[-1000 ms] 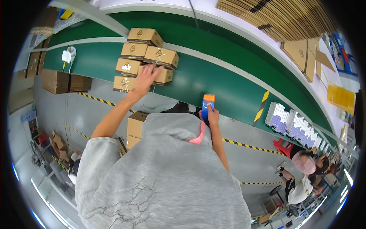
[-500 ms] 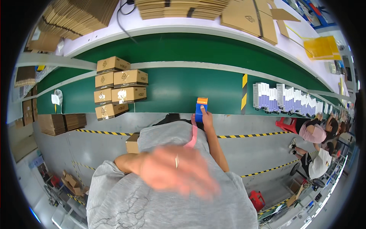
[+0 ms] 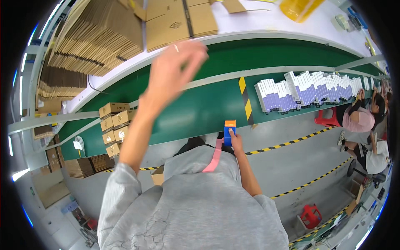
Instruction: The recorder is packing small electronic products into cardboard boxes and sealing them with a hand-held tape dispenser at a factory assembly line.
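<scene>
Brown cardboard bundle (image 3: 83, 166), flat and strapped, sits low beside the bench, well left of our hands. Further from us, on the white shelf (image 3: 250, 27), stands a thick stack of folded carton blanks (image 3: 100, 41), left of our left hand. Sealed cartons (image 3: 107, 125) are piled on the green bench (image 3: 187, 112), left of our left forearm, which partly covers them.

Our left hand (image 3: 173, 68) is raised over the bench, blurred, fingers loosely bent, thumb apart; it looks bare of any load. A strapped flat carton (image 3: 166, 25) lies just beyond; whether we touch it, we cannot tell.

Pink strap (image 3: 213, 158) runs down our grey shirt, left of our right hand (image 3: 236, 143). That hand is closed round a blue handheld device (image 3: 227, 135), thumb on top, orange end pointing away from us. Exact kind unclear.

Beyond it and to the right: striped tape (image 3: 248, 108) across the bench, then white-and-purple boxes (image 3: 312, 89) in rows.

On handling, we judge: grip the device firmly, orange end unobstructed; let the strap hang slack; swing the left forearm wide of the cartons, since edge ones could be knocked.
</scene>
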Demonstrator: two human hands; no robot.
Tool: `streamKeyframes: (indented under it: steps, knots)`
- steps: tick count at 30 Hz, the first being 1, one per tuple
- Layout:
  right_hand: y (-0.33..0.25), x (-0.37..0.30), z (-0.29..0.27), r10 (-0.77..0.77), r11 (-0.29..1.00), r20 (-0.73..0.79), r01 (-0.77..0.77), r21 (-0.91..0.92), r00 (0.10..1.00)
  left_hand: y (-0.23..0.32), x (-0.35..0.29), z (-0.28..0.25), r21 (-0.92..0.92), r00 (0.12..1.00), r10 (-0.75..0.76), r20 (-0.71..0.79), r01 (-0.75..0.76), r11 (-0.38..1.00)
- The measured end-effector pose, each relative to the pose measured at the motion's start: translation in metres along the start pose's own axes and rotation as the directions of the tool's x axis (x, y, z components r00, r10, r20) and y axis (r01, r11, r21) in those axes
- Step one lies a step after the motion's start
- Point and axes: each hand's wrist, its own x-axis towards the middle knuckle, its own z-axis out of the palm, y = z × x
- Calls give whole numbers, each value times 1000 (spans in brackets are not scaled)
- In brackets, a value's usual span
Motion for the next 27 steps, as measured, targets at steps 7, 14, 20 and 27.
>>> streamKeyframes:
  steps: [7,14,20,27]
  knots:
    - [-20,13,-57,-17,999,68,19,-36,998,-108,18,41,503,981,-143,129,60,862]
    - [-35,37,-48,39,999,77,-36,-36,996,-51,1,17,434,957,-153,248,32,900]
    - [-73,36,-12,17,1000,216,-11,-28,976,-22,-52,-21,323,629,-623,-465,776,542]
    - [-106,21,14,-83,996,383,62,65,920,23,-240,-36,-58,454,-745,-489,835,547]
